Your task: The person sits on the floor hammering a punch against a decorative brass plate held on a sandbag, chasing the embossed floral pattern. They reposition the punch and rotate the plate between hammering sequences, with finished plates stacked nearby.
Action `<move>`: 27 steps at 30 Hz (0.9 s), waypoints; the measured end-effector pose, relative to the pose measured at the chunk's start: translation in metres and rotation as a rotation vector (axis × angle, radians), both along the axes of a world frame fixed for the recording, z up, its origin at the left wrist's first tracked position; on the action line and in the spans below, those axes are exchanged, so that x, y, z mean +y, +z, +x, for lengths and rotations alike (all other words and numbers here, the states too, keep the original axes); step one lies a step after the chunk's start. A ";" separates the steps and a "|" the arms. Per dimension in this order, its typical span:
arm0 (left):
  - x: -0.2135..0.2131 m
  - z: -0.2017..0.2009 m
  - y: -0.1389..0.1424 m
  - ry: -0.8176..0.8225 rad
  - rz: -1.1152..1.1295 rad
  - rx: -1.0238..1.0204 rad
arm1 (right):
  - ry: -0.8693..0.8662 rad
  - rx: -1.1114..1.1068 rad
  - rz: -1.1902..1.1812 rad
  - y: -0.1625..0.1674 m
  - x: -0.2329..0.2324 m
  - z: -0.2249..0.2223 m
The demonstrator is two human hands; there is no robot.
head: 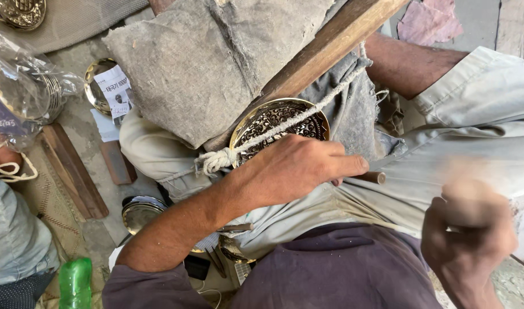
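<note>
Left hand (299, 166) gripping punch (369, 177), brass plate (279, 117) just beyond, right hand (468, 234) blurred

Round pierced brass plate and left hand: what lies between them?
Nothing separates them in the head view: left hand rests against round pierced brass plate, with a white rope crossing the plate.

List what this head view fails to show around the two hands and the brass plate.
- Right hand: motion-blurred; its grip and contents unreadable.
- Tool in left hand: working tip hidden behind the fingers.
- Brass plate: lower part covered by the left hand, crossed by a rope.
</note>
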State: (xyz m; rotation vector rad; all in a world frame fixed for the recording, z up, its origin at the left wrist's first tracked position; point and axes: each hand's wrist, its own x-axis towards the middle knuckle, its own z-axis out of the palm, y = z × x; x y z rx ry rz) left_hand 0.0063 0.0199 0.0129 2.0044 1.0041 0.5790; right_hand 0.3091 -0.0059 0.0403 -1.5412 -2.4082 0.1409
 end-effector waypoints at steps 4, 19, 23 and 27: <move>-0.002 0.001 -0.006 0.030 -0.027 -0.046 | -0.082 0.275 -0.120 0.003 -0.003 -0.009; -0.002 -0.005 -0.001 0.100 -0.097 -0.048 | -0.135 0.116 -0.249 0.010 0.012 -0.009; -0.003 -0.002 -0.003 0.137 -0.088 -0.071 | -0.270 0.286 -0.440 0.013 0.022 -0.012; -0.007 -0.001 -0.008 0.159 -0.129 -0.056 | -0.135 0.011 -0.354 0.008 0.029 -0.009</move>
